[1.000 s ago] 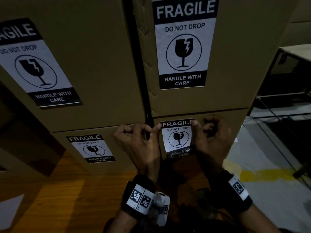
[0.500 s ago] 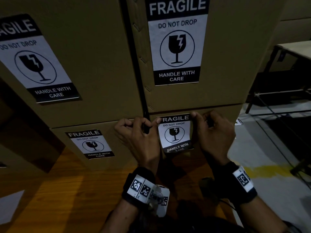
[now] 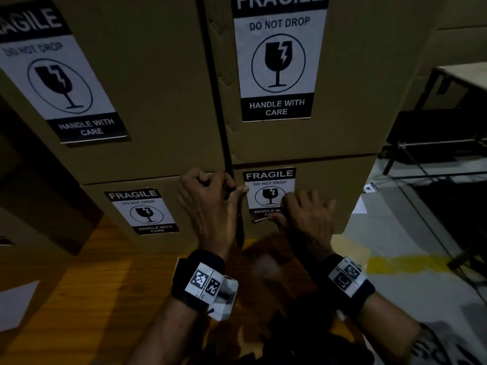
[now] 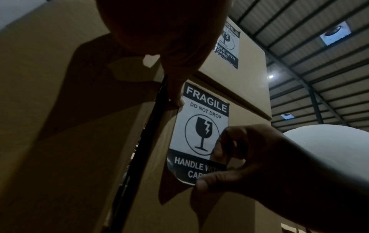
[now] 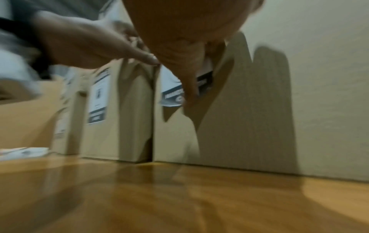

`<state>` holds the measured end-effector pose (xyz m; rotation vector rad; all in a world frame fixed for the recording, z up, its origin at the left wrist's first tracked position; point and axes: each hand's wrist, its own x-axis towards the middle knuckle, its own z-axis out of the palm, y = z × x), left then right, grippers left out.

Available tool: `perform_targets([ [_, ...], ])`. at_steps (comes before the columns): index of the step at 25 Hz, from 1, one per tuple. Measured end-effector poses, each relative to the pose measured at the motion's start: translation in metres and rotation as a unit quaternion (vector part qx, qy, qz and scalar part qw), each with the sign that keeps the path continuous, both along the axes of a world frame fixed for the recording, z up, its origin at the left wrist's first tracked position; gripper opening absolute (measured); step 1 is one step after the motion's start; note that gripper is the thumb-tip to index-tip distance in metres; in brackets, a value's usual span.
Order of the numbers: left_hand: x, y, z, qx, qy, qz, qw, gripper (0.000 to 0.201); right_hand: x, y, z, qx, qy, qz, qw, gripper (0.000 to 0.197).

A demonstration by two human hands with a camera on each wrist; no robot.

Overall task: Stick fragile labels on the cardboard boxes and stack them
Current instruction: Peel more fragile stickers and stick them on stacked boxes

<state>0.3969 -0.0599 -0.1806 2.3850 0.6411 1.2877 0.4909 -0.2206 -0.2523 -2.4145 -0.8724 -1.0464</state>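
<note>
The left hand (image 3: pixel 208 204), fingers curled, presses its thumb on the upper left edge of the fragile label (image 3: pixel 267 192) on the lower right cardboard box (image 3: pixel 337 185). The right hand (image 3: pixel 305 214) lies flat on its lower right; the bottom-left corner curls away.

Black-and-white fragile label (image 3: pixel 267 192) on a brown cardboard box (image 3: pixel 324 191), standing on an orange-brown wooden surface (image 3: pixel 87 291)

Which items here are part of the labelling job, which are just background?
In the job:
- fragile label going onto the lower right box
- left hand, thumb on the label's left edge
- right hand at its lower part

Background:
- neighbouring labelled box
- wooden surface
- metal frame
</note>
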Motion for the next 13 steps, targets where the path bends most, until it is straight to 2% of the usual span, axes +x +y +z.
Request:
perform_targets([
  [4,-0.004,0.005,0.003,0.038,0.030,0.008,0.999,0.042,-0.011,0.014,0.017,0.041,-0.048,0.038,0.997,0.045],
  [7,-0.005,0.006,0.002,0.042,0.041,0.008,0.998,0.042,0.000,0.027,0.013,-0.044,-0.061,0.038,0.996,0.046],
  [9,-0.007,0.006,0.002,0.047,0.039,0.007,0.998,0.042,0.004,0.026,-0.003,-0.118,-0.061,0.054,0.990,0.054],
  [11,-0.007,0.006,0.002,0.054,0.037,0.008,0.998,0.042,0.004,0.019,-0.010,-0.149,-0.059,0.071,0.985,0.062],
  [13,-0.008,0.007,0.000,0.063,0.036,0.010,0.997,0.042,0.004,0.006,0.001,-0.082,-0.035,0.073,0.993,0.057],
])
